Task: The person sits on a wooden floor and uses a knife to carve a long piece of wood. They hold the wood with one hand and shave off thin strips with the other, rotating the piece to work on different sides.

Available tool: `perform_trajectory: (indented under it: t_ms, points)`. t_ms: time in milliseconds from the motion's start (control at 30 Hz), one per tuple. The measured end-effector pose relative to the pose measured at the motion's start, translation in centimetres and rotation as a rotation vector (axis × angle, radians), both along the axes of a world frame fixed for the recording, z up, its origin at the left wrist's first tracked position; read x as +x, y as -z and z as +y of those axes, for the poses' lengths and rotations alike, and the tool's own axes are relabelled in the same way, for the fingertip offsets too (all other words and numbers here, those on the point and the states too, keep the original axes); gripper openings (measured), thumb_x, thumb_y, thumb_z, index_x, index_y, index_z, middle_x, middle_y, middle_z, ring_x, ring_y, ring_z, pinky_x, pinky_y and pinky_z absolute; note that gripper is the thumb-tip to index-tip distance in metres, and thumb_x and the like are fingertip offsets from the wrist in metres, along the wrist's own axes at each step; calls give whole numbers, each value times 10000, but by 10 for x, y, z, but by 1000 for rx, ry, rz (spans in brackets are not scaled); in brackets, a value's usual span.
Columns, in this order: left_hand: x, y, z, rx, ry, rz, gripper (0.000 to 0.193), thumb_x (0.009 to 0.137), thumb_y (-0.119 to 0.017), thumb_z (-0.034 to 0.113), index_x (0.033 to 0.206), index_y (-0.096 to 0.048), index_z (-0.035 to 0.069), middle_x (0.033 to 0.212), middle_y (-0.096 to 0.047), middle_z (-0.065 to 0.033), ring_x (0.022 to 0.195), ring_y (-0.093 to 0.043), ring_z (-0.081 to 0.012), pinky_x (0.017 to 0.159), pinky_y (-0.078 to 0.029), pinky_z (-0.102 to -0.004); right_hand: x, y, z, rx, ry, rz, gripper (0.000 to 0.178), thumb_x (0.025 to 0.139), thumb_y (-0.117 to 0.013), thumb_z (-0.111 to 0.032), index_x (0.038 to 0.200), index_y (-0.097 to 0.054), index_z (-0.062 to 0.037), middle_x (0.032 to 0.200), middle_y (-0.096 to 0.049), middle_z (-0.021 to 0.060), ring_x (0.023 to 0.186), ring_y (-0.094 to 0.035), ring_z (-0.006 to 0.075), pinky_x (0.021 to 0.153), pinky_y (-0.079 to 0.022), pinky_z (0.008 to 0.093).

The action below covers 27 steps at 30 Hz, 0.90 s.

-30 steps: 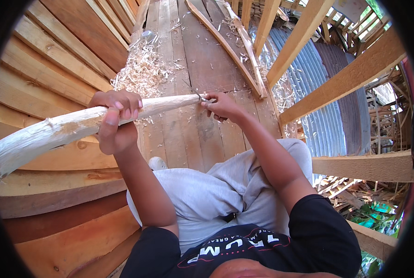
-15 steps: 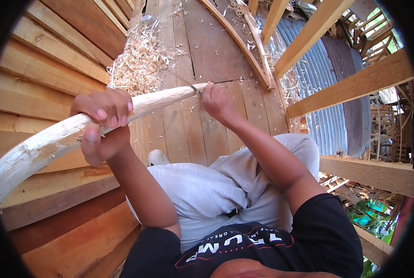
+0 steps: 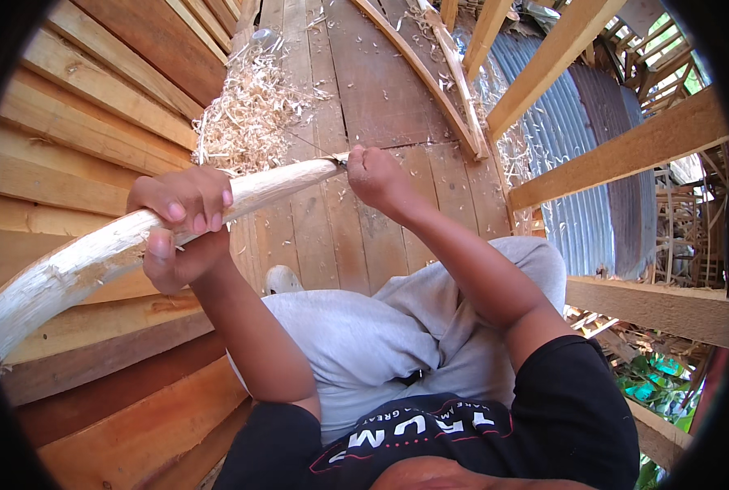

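Note:
A long, pale, curved wooden pole (image 3: 274, 183), stripped of bark, runs from the left rim to the middle of the view. My left hand (image 3: 186, 220) grips it partway along, fingers over the top and thumb below. At the pole's far end, my right hand (image 3: 377, 174) is closed on a knife (image 3: 319, 149). Its thin dark blade points up and left across the pole's tip and looks blurred. The handle is hidden inside my fist.
Pale wood shavings (image 3: 250, 114) are heaped beside the plank wall (image 3: 78, 155). Two long wooden strips (image 3: 430, 82) lie on the board floor (image 3: 372, 237). On the right stands a timber railing (image 3: 626, 151), with corrugated metal sheeting (image 3: 560, 155) beyond it. My legs in grey trousers (image 3: 340, 335) are below the pole.
My right hand and the knife have shifted slightly left and down along the tip. The pole's tip has dipped a little. My left hand keeps its grip.

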<state>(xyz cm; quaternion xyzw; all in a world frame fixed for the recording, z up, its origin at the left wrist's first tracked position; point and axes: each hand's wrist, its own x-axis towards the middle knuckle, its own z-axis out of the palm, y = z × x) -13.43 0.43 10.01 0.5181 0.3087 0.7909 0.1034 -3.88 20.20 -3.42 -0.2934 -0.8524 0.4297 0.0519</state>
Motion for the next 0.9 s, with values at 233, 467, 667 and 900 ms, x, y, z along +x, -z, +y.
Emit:
perform_trajectory:
  t_ms: [233, 467, 667, 900]
  points:
    - [-5, 1, -1, -6, 9, 9, 217, 846, -558, 282, 892, -504, 77, 663, -485, -29, 588, -467, -150, 647, -409, -350, 9, 57, 21, 84, 118, 30, 538, 961, -295, -308, 780, -636, 66, 862, -625, 309, 825, -589, 505, 801, -448, 553]
    - [-3, 5, -12, -2, -30, 7, 206, 848, -553, 273, 880, -502, 77, 655, -479, -28, 584, -461, -149, 638, -408, -349, 14, -42, -17, 4, -148, -86, 517, 951, -303, -309, 902, -664, 57, 977, -638, 309, 943, -610, 470, 881, -456, 521]
    - [-2, 4, -2, 9, -14, -4, 202, 850, -543, 269, 878, -494, 76, 649, -478, -23, 582, -459, -142, 636, -411, -345, 5, 20, 15, -14, 38, -1, 536, 954, -297, -324, 870, -654, 66, 972, -639, 304, 946, -605, 467, 880, -453, 521]
    - [-5, 6, -14, 9, -26, -1, 191, 845, -547, 261, 879, -494, 80, 648, -473, -20, 580, -457, -141, 640, -415, -347, 21, -58, -19, 116, -152, -83, 519, 959, -294, -307, 860, -667, 40, 921, -652, 285, 906, -624, 447, 860, -467, 521]
